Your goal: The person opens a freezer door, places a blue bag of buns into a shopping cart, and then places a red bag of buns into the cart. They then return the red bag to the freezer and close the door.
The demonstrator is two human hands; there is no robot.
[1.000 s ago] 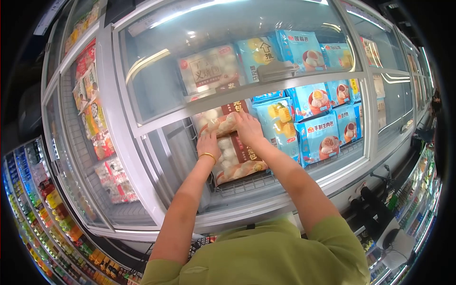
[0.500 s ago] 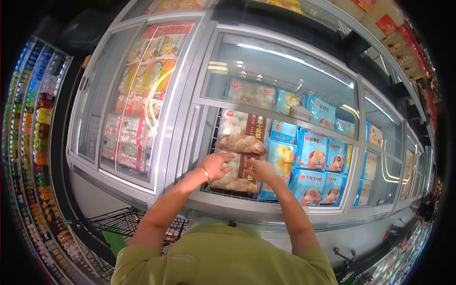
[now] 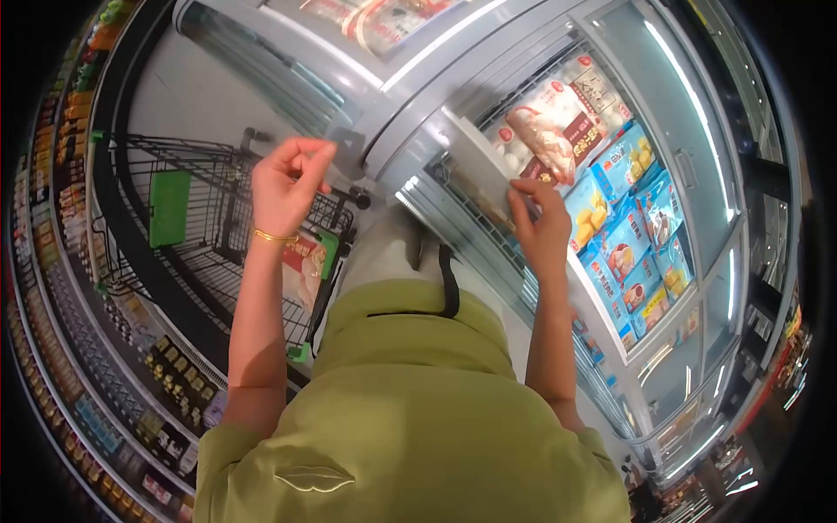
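My left hand (image 3: 294, 185), a gold bracelet on its wrist, is raised over the shopping cart (image 3: 196, 253). Its fingers curl loosely, apart from the thumb, with nothing showing between them. A red-and-white package (image 3: 302, 268) lies in the cart below that wrist. On the other side, my right hand (image 3: 545, 222) overlaps the freezer's front frame (image 3: 482, 144), thumb and forefinger slightly parted and no item in them. Beyond it, bagged frozen buns (image 3: 554, 131) with brown labels lie in the opened freezer, beside several blue packages (image 3: 623, 253).
Sliding glass (image 3: 684, 161) covers the freezer's far part. Another freezer (image 3: 349, 65) adjoins it at the top left. Stocked shelves (image 3: 83, 349) run along the left side, and a green panel (image 3: 169, 209) hangs on the cart.
Both hands have left the bagged buns. My left hand has swung out over the cart, and my right has drawn back to the freezer's front frame. The view has turned down and left.
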